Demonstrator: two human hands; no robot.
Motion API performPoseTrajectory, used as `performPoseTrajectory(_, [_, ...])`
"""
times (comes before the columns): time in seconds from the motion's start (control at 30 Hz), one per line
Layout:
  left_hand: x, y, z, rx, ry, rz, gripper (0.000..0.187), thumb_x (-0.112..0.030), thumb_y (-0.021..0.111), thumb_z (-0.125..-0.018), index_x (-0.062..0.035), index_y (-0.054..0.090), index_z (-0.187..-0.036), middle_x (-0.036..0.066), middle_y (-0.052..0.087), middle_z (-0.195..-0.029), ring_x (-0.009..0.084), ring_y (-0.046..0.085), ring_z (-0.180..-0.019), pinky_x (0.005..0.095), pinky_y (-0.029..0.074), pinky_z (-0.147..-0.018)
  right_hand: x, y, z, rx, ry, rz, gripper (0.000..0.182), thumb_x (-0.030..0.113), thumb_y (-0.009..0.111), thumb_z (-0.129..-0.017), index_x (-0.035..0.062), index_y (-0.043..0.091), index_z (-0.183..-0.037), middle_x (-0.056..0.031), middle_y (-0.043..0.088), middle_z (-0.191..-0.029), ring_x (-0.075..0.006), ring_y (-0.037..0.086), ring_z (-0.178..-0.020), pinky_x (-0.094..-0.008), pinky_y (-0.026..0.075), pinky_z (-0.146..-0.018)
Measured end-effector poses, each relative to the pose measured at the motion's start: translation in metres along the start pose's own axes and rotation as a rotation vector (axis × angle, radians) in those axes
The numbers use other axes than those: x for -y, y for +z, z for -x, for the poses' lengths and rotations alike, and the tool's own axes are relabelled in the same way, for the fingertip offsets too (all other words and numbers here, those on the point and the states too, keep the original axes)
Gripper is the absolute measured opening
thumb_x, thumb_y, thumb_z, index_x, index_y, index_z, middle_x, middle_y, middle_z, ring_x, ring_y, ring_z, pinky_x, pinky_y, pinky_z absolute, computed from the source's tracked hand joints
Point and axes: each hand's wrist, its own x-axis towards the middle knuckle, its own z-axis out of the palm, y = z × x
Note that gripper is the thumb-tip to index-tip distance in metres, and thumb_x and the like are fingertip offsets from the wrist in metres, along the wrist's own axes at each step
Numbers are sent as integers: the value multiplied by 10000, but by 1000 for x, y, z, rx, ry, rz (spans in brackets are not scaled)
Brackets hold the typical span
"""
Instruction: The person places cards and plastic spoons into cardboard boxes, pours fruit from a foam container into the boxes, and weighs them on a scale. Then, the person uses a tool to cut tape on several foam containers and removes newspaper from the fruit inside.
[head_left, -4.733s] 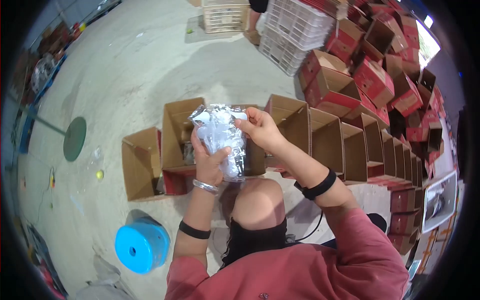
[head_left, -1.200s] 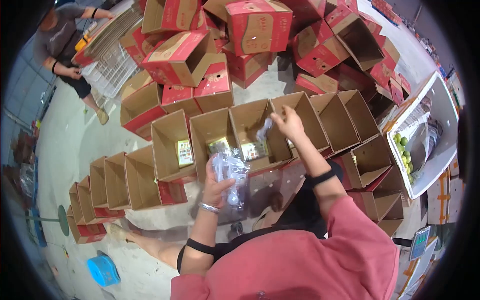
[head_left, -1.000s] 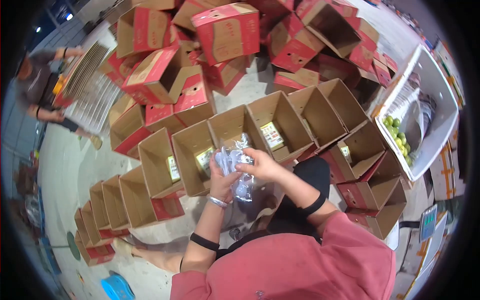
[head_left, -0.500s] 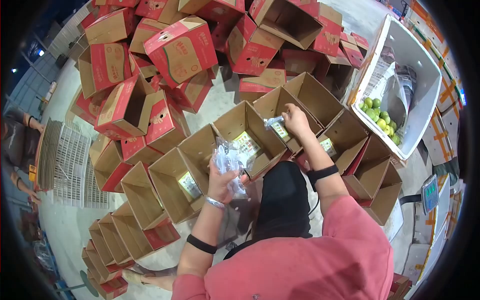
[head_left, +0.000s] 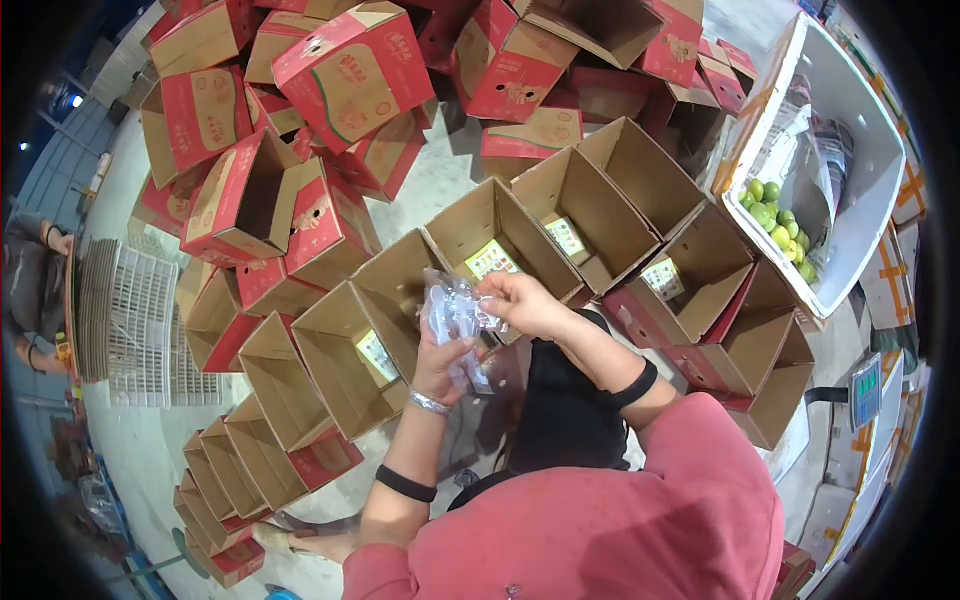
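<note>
Head cam – looks steeply down, close over hands.

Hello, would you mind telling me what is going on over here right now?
A person in a red top holds a bundle of clear plastic packets in the left hand, while the right hand picks at the bundle. In front runs a row of open cardboard boxes, several with a printed card inside. A white bin holds green fruit.

The left hand (head_left: pixel 440 362) holds a bundle of clear plastic packets (head_left: pixel 452 318); the right hand (head_left: pixel 520 303) pinches it above a row of open cardboard boxes (head_left: pixel 500 240).
</note>
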Motion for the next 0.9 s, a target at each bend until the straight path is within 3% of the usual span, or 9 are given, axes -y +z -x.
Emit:
performPoseTrajectory(0.1, [-8,-1,2,-6,-10,-46,816,38,642,-651,-167,290,-1359,72,505,-1189,219,576,-1013,266,553,-610,6,-19,-7,-114,-29,-90,85,12,525,-866,10,588,-923,13,584,-796,-43,515,-755,-211,433,-681])
performPoseTrajectory(0.23, [-1,-6,-10,-27,-77,-171,763,51,634,-686,-153,279,-1330,86,531,-1114,200,595,-929,297,546,-634,-3,-60,-16,-547,-152,963,302,266,591,-829,20,600,-1004,-204,593,-934,-388,574,-893,-448,469,-765])
performPoseTrajectory(0.4, [20,18,-27,23,-129,-169,668,36,666,-724,-138,314,-1264,81,554,-1026,191,608,-855,318,542,-627,-11,-36,-1,-37,-95,107,230,234,637,-828,11,585,-855,-57,551,-713,-124,502,-646,-269,434,-596])
performPoseTrajectory(0.43, [20,25,-27,14,-149,-133,656,42,663,-716,-128,327,-1253,81,555,-999,190,611,-809,309,533,-608,11,-37,11,-176,-98,339,215,226,626,-840,24,568,-796,-13,511,-631,-100,459,-631,-273,413,-588])
performPoseTrajectory(0.53, [15,31,-28,113,-201,-170,645,45,665,-706,-122,343,-1239,93,556,-997,186,613,-760,300,525,-592,27,-66,23,-301,-174,100,174,194,610,-850,29,574,-810,-12,511,-620,-95,459,-628,-276,418,-601])
performPoseTrajectory(0.67, [10,39,-22,124,-146,-180,664,67,630,-691,-95,347,-1270,140,571,-976,235,638,-763,318,538,-593,41,-170,18,-880,-199,-84,100,145,555,-877,49,582,-878,-2,584,-701,-59,563,-632,-224,457,-540])
performPoseTrajectory(0.73, [15,38,-17,87,-145,-99,631,66,600,-716,-111,347,-1266,150,552,-1039,258,628,-836,355,555,-660,-4,-249,12,-1264,14,750,300,256,571,-854,4,551,-1017,-190,620,-920,-313,616,-863,-399,492,-745])
performPoseTrajectory(0.8, [13,45,-15,39,-126,-17,608,54,590,-736,-131,341,-1259,150,531,-1053,261,613,-880,384,554,-686,-7,-248,29,-1305,142,837,447,334,579,-831,0,505,-1119,-256,552,-1094,-403,542,-1006,-442,448,-856])
performPoseTrajectory(0.9, [24,52,-13,73,-100,86,560,57,541,-762,-133,348,-1252,161,513,-1098,296,584,-960,434,518,-811,22,-153,65,-708,45,543,548,347,604,-817,-7,469,-1213,-206,589,-1057,-316,578,-1008,-390,468,-841])
